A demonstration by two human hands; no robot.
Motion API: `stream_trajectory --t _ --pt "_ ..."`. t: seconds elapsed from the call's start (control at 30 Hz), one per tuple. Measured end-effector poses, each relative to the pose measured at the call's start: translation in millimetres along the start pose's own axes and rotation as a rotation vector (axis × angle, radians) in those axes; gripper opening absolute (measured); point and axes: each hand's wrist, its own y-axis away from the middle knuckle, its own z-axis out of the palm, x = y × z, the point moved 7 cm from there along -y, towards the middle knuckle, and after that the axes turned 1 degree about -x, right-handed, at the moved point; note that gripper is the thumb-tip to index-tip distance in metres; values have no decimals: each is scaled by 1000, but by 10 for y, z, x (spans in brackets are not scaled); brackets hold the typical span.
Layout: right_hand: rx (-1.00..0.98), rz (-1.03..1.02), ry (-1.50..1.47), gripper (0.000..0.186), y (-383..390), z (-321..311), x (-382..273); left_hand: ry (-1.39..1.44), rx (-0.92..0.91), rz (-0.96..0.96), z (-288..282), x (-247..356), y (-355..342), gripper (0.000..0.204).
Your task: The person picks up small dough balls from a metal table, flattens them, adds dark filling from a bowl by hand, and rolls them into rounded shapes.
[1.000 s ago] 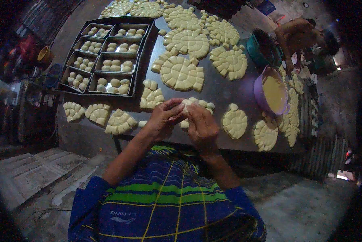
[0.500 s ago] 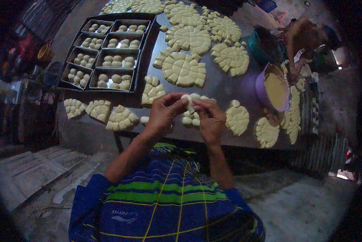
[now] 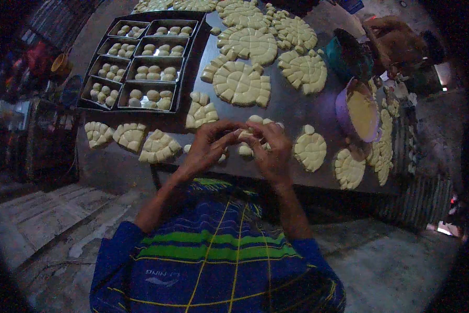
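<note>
Over the near edge of the table, my left hand [image 3: 212, 142] and my right hand [image 3: 272, 151] meet, fingers bent around a small piece of pale dough [image 3: 245, 134]. Thumbs and fingertips of both press on it, so most of the piece is hidden. Several dough lumps [image 3: 260, 119] show just behind my fingers, partly covered by them. To the left of my hands lies a scored dough wedge [image 3: 201, 112], and to the right a scored oval of dough [image 3: 310, 150] with a small ball at its top.
A dark tray [image 3: 178, 107] of rectangular tins with dough balls stands at the left. Large scored dough rounds [image 3: 240, 83] cover the table's far middle. A purple basin [image 3: 343, 107] and a green tub [image 3: 332, 52] stand at the right. Another person [image 3: 393, 44] is beyond them.
My hands have drawn closer together, and my fingers now cover more of the dough piece. The right hand has turned inward. The whole view has shifted slightly.
</note>
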Motion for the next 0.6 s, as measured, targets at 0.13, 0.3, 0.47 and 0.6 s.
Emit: stream_trajectory --t 0.13,0.3,0.47,0.6 --pt "3 156 -197 19 0 69 140 -53 -61 -44 1 94 17 23" --pt "-83 162 -288 13 -101 222 191 -75 -33 7 -158 -17 -49 22" --pt "-86 194 -315 10 -269 348 119 -95 59 31 -379 165 -58 21" --pt "-147 273 -487 15 -342 568 155 118 112 10 -479 175 -46 45"
